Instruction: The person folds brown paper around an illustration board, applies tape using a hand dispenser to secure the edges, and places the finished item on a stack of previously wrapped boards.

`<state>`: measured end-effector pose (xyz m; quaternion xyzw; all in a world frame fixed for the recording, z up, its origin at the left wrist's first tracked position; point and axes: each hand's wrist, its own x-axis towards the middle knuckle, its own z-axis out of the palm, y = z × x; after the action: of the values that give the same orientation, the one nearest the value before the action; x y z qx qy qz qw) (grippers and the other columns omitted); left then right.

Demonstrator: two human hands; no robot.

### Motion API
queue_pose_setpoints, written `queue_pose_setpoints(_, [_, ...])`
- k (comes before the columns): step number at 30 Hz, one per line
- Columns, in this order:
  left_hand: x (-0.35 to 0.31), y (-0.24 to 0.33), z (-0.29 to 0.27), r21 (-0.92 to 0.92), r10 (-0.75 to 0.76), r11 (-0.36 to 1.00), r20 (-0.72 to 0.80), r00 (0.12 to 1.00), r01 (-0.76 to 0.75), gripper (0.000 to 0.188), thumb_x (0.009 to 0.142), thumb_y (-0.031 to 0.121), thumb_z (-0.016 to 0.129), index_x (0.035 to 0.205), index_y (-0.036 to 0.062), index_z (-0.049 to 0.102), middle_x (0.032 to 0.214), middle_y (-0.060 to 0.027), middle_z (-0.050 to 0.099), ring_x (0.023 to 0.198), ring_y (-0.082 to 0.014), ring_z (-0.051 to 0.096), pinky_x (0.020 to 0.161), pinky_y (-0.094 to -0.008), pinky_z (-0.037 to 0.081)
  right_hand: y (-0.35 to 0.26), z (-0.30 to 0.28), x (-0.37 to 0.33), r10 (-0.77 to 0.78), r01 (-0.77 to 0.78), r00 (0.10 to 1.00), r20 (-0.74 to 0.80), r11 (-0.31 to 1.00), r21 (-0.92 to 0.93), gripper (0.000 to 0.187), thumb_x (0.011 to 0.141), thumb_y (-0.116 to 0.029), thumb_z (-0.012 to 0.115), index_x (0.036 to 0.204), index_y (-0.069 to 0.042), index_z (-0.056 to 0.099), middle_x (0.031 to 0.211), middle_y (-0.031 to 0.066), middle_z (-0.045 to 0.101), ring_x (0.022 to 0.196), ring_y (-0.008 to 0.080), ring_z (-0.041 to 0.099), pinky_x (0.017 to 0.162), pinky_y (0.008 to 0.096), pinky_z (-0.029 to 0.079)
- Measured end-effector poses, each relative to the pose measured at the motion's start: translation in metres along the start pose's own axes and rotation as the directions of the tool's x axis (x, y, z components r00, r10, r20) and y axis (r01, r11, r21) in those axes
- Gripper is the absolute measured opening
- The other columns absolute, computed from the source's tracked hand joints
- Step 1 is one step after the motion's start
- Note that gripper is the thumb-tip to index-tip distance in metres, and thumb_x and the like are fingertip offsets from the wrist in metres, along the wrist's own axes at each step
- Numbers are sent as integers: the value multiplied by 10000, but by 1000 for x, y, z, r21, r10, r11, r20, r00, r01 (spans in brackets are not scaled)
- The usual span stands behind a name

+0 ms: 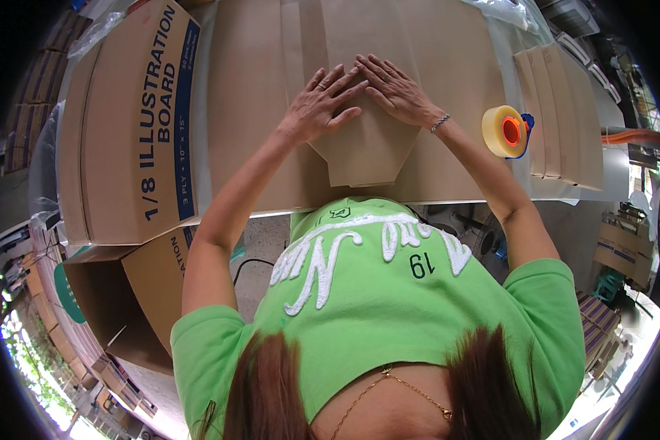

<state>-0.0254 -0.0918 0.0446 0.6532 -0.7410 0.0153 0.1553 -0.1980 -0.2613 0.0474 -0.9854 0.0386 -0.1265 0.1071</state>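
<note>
The left hand [324,108] and the right hand [397,93] both have an open grip, palms down, fingers spread, resting on the brown cardboard piece [367,158] and closed around nothing. As I judge, its folding seems mostly done, but whether it is fastened I cannot tell, and the tape roll [493,132] right of the piece lies untouched. The piece is directly below both hands, its narrower end toward the green shirt [389,315]; to the piece's left stands a large carton [121,125], and to its right, beyond the roll, several stacked cartons [565,121].
</note>
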Motion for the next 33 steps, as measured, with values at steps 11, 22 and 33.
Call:
queue_pose_setpoints(11, [11,-3,-13,-123,-12,992,101,995,24,597,965,578,326,1488,289,311,1533,-55,304,1438,-230,215,1191,-438,110,24,-15,17,-95,99,985,141,995,-23,544,1020,-456,264,1505,-209,257,1575,-25,206,1459,196,139,1208,384,98])
queue_pose_setpoints(22, [119,-118,17,-78,-184,980,23,983,185,595,974,558,338,1491,265,307,1557,-88,241,1449,-273,182,1181,-475,114,110,-1,92,278,-277,961,-5,957,-88,498,1022,-443,236,1506,-326,237,1588,-3,173,1466,286,107,1193,450,74])
queue_pose_setpoints(33, [108,-106,9,30,-134,991,41,990,133,584,973,572,312,1497,319,274,1578,5,205,1450,-287,177,1179,-498,104,118,8,105,185,-182,981,53,982,-58,518,1030,-431,222,1514,-247,235,1588,-20,165,1465,248,120,1199,406,85])
